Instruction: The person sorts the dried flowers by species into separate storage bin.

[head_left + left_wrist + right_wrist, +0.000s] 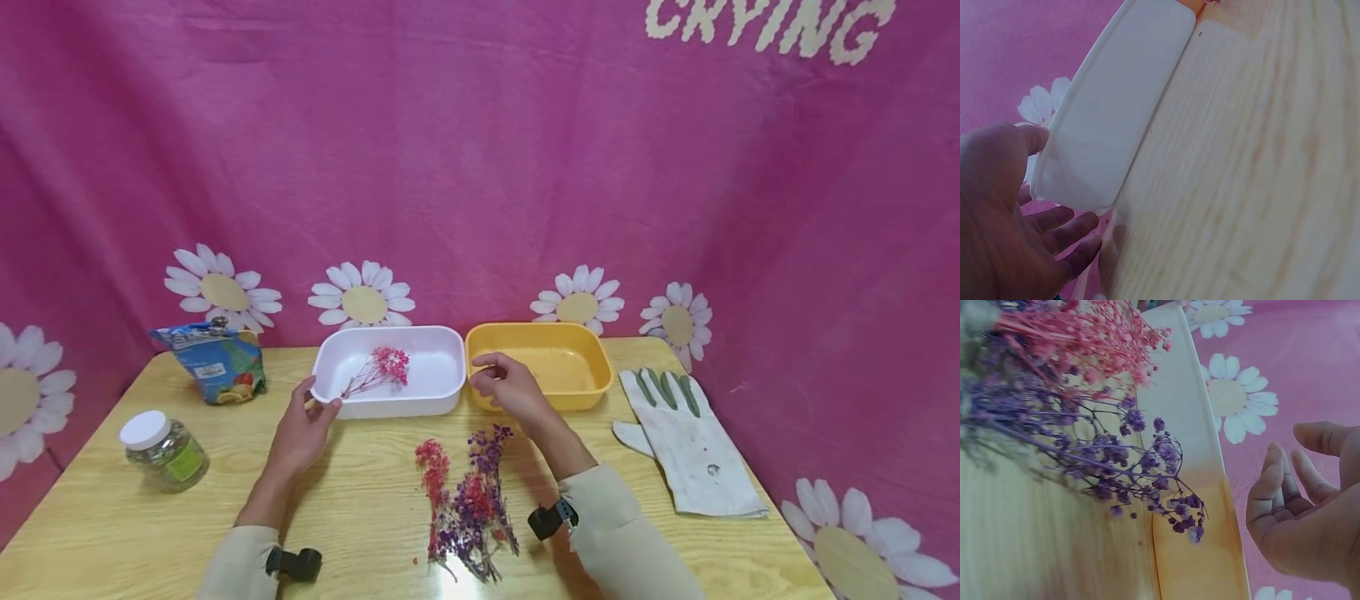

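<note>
At the left end of the white plastic basin (408, 406), my left hand (302, 429) holds the corner, thumb by the rim and fingers around the end wall (1094, 119). A sprig of pink dried flowers (390, 365) lies inside that basin. My right hand (512, 390) hovers over the left front part of the yellow basin (558, 402), fingers loosely bent; in the right wrist view this hand (1310, 512) has nothing in it. Pink dried flowers (432, 467) and purple dried flowers (487, 450) lie in a loose pile on the table, nearer than the basins.
A blue printed pouch (225, 367) and a white-lidded jar (168, 454) stand on the left of the wooden table (360, 517). White work gloves (690, 442) with green on the fingers lie at the right. A pink flowered cloth (450, 167) hangs behind.
</note>
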Available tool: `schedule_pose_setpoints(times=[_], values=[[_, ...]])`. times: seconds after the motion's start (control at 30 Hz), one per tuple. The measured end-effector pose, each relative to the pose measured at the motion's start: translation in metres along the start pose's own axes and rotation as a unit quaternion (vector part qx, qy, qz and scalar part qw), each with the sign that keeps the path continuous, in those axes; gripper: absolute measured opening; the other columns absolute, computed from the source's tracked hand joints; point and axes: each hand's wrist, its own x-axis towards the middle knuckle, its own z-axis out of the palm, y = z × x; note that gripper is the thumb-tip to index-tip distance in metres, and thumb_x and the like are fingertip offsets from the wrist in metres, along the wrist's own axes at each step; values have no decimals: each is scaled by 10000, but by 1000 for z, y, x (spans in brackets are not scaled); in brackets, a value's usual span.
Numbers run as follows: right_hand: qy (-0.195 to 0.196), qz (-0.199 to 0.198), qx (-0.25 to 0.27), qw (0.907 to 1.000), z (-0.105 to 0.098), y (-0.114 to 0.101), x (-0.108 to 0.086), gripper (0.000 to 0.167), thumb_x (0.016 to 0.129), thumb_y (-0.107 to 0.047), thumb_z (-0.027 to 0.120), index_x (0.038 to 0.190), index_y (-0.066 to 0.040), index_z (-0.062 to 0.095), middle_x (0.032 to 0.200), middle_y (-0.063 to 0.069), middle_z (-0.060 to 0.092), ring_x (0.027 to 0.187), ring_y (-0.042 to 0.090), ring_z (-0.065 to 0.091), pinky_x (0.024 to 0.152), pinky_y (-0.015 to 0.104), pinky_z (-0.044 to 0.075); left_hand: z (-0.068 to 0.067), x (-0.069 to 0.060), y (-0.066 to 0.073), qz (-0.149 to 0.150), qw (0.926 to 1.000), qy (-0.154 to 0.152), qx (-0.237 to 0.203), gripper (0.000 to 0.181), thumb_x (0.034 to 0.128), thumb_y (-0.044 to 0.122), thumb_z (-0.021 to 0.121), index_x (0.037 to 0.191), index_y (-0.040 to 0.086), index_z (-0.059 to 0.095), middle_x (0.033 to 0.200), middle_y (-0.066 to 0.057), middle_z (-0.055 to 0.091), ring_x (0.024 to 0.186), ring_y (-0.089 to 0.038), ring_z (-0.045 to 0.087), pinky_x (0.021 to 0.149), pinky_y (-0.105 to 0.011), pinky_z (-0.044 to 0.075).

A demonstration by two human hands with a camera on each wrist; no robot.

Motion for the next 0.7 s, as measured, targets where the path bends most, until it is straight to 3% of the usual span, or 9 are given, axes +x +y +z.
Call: schedule_pose_setpoints(times=[0.4, 0.7], values=[[-22, -138, 25, 9999, -4, 13, -32, 269, 897, -93, 640, 1166, -85, 640, 989, 92, 663, 865, 135, 588, 792, 349, 496, 2, 0, 3, 5, 9998, 152, 85, 738, 997, 388, 487, 1551, 96, 97, 1550, -237, 283, 1363, -404, 412, 1112, -527, 343], [-48, -138, 161, 9998, -5, 22, -57, 273, 860, -54, 653, 1132, -61, 640, 961, 101, 655, 846, 136, 589, 766, 288, 485, -1, -2, 4, -20, 9993, 366, 53, 685, 1007, 333, 477, 1542, 69, 140, 1560, -214, 281, 1321, -382, 461, 1044, -486, 428]])
